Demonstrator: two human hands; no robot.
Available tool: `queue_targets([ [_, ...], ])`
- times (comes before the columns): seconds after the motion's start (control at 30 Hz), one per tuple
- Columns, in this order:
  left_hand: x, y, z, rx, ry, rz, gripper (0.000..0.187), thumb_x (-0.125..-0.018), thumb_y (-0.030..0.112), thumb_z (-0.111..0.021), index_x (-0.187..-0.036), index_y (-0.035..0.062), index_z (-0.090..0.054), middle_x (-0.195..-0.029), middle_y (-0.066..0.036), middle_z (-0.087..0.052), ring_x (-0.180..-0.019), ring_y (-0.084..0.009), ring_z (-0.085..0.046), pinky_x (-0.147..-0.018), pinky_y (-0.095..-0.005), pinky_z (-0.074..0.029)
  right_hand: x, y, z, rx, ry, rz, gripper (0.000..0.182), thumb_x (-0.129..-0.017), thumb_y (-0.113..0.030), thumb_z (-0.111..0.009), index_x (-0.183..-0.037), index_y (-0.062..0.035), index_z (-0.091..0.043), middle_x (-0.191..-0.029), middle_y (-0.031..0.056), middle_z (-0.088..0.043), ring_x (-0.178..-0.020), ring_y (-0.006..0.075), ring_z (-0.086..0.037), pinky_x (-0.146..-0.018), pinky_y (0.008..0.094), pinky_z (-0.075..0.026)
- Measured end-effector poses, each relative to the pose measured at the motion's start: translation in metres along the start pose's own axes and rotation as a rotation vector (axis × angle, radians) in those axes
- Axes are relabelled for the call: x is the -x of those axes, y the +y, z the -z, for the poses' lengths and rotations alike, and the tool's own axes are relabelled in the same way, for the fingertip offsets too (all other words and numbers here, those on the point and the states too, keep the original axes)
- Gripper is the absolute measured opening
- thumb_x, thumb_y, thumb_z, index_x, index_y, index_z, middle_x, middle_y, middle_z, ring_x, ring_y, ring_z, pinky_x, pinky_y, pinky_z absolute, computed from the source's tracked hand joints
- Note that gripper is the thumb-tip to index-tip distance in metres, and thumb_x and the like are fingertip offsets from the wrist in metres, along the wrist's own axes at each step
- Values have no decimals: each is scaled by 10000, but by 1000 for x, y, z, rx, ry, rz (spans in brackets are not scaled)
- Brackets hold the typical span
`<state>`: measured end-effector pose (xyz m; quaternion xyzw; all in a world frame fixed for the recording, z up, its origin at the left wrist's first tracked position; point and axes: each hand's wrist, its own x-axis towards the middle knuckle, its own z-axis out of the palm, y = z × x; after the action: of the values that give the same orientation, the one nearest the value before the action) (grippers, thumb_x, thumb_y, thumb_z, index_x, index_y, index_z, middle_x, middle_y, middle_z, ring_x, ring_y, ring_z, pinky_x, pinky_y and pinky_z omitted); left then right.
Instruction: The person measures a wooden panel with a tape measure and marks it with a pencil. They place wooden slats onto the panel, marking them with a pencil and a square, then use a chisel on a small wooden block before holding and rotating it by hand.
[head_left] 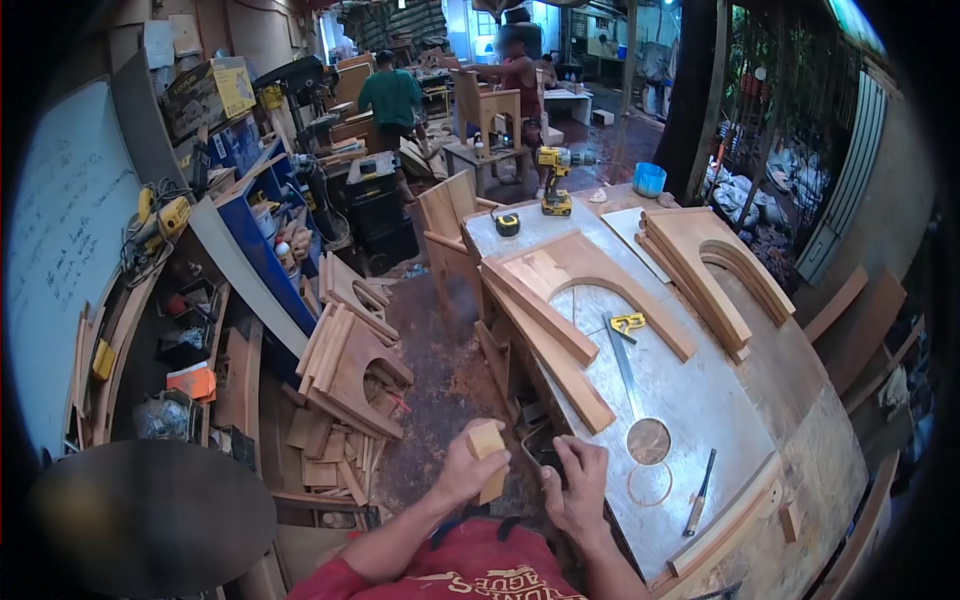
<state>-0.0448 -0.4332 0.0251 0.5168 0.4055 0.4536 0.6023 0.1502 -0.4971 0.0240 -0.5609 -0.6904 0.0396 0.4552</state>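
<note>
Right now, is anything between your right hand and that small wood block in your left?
Nothing visible. The left hand holds the wood block up near the chest, and the right hand sits just beside it at the edge of the workbench, with only open air between them. What the right hand grips is unclear.

Single head view, looking forward and down, close over workbench (700, 400); workshop receding beyond.

A small block of pale wood (487, 455), roughly rectangular, is held upright and slightly tilted in a fist, low in view, just off the near edge of a workbench. Its top end sticks up above the fingers.
</note>
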Motion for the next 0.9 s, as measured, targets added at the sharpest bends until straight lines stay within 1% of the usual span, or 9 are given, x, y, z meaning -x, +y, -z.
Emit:
queue_targets([
  [0.1,11,-14,11,-24,47,49,415,-849,5,-724,-1232,12,-563,-914,-39,-622,-744,-142,-675,-658,-291,-572,0,-3,-9,-94,-32,-2,387,-872,-183,-716,-1215,-19,-646,-1152,142,-640,-1009,336,-560,-899,454,-433],
  [0.2,24,-15,17,35,101,62,419,-842,-17,-722,-1230,18,-567,-909,-32,-628,-750,-142,-678,-675,-295,-586,10,11,-35,-177,-124,33,398,-882,-227,-734,-1214,-20,-656,-1135,138,-661,-1003,323,-590,-874,418,-457],
  [0.3,33,-17,32,93,124,99,430,-844,-14,-740,-1236,10,-565,-922,-42,-639,-765,-144,-687,-680,-292,-589,9,15,-56,-269,-294,7,415,-884,-234,-741,-1223,-12,-651,-1130,148,-665,-1016,338,-608,-879,423,-487],
  [0.5,19,-50,72,312,81,249,434,-868,22,-736,-1262,-16,-557,-930,-46,-651,-771,-154,-693,-700,-292,-582,-18,-2,-75,-172,-271,-54,510,-872,-234,-756,-1298,-2,-596,-1133,168,-657,-1051,358,-624,-924,445,-512],
  [0.63,-8,-56,123,372,-23,216,416,-868,2,-713,-1249,-16,-546,-944,-75,-647,-799,-199,-695,-732,-344,-585,-44,-23,-124,-162,-351,-116,546,-870,-237,-755,-1324,3,-572,-1135,187,-649,-1045,353,-633,-893,420,-528],
  [0.7,-22,-58,161,317,-28,161,410,-874,20,-719,-1252,-3,-563,-934,-56,-658,-804,-169,-694,-731,-319,-581,-56,-36,-161,-217,-403,-148,552,-873,-232,-750,-1333,8,-563,-1130,193,-646,-1046,354,-636,-882,411,-533],
  [0.8,-41,-47,219,318,-10,122,419,-866,16,-726,-1251,16,-561,-915,-37,-660,-811,-147,-687,-741,-305,-579,-88,-67,-210,-284,-442,-120,595,-846,-164,-778,-1364,11,-544,-1083,194,-638,-945,325,-649,-856,390,-534],
  [0.83,-47,-30,235,337,41,119,429,-851,13,-743,-1238,13,-557,-910,-35,-653,-811,-144,-683,-731,-299,-574,-96,-70,-224,-270,-503,-108,682,-851,-154,-774,-1441,0,-466,-1186,187,-615,-990,325,-635,-881,382,-533],
  [0.9,-59,-19,266,442,114,112,445,-850,29,-751,-1242,9,-540,-908,-37,-642,-789,-150,-672,-707,-308,-563,-127,-86,-240,-246,-305,-42,772,-845,-145,-780,-1500,-23,-390,-1283,182,-572,-1070,328,-612,-911,398,-535],
])
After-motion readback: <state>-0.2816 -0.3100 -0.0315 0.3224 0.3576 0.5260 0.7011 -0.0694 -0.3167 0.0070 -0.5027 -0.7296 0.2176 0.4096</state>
